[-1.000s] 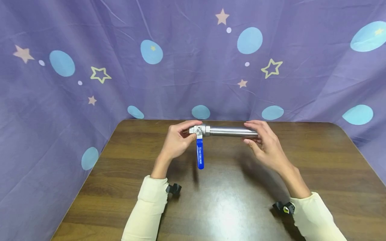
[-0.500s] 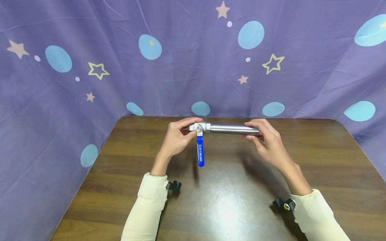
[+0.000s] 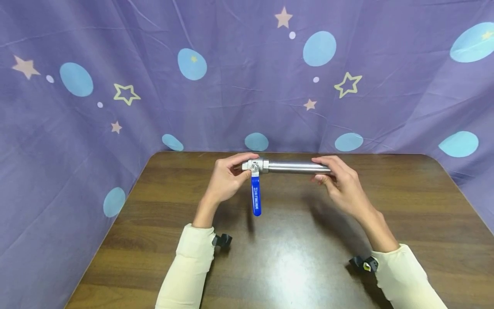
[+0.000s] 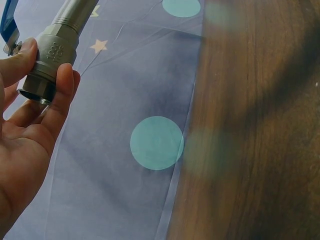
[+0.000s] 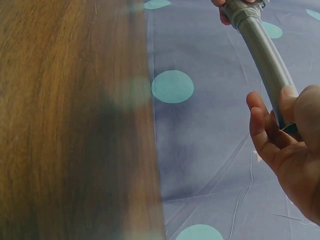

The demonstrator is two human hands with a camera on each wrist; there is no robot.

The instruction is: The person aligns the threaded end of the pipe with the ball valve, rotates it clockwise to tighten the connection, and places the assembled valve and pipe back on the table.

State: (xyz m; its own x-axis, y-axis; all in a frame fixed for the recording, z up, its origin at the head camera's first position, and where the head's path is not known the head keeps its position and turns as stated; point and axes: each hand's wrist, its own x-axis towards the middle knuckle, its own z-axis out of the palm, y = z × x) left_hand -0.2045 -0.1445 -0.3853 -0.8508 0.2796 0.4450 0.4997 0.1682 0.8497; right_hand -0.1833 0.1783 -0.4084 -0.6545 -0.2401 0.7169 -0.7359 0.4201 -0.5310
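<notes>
A steel ball valve with a blue lever handle is joined to a smooth steel pipe, and both are held level above the table. My left hand grips the valve body at its free left end, thumb near the handle's pivot. In the left wrist view the valve sits between thumb and fingers, its open end facing down. My right hand holds the pipe's right end. Thumb and fingers lie on opposite sides of the pipe in the right wrist view. The handle points toward me, across the pipe.
The brown wooden table spreads below, with shadows of both hands on it. Behind and at the sides hangs a purple curtain with stars and blue ovals. Black wrist mounts sit at the pale sleeves.
The right thumb and fingers have shifted slightly around the pipe's end. The left hand keeps its grip on the valve, and the handle still points toward me. The camera view bobs a little.
</notes>
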